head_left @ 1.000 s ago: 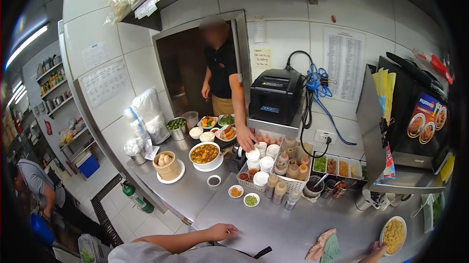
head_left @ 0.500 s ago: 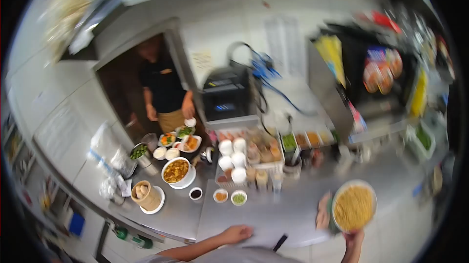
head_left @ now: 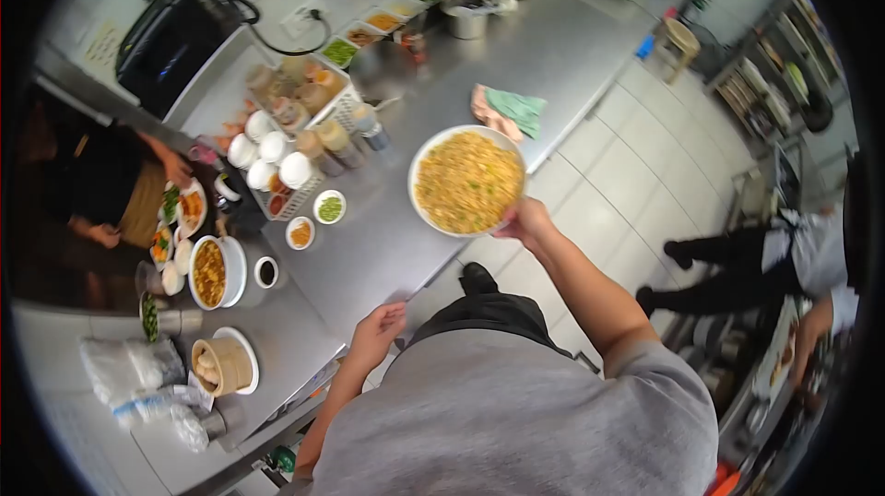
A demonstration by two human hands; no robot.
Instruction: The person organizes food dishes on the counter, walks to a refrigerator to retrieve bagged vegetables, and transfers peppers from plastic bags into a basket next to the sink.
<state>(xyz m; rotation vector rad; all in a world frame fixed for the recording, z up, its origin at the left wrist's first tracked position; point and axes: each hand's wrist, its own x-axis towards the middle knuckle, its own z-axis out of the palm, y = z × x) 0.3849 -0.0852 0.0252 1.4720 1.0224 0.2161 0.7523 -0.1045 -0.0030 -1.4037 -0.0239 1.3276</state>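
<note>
we take the middle of the white bowl (head_left: pixel 412 181) as the centre of our clock. it is heaped with what looks like fried rice (head_left: pixel 468 181) and shows over the near part of the worktop (head_left: pixel 346 279), its rim towards our view.

the right hand (head_left: pixel 527 222) grips the bowl at four o'clock; some fingers are hidden, so we cannot tell how far they reach underneath. that grip on the near side seems to suit the arm coming from five o'clock and leaves the food uncovered. we judge the bowl fairly level, which would help keep the heap from spilling.

the left hand (head_left: pixel 378 332) hangs at seven o'clock by the worktop's edge, fingers loosely bent, and we see nothing in it.

just beyond the bowl, at one o'clock, lie the pink and green cloths (head_left: pixel 516 114), perhaps left near the edge for easy wiping. towards nine o'clock we find chopped greens (head_left: pixel 329 209) and orange bits (head_left: pixel 300 235), side by side, probably within easy reach. the bamboo steamer (head_left: pixel 238 362) stands at eight o'clock, well apart from the bowl.
</note>
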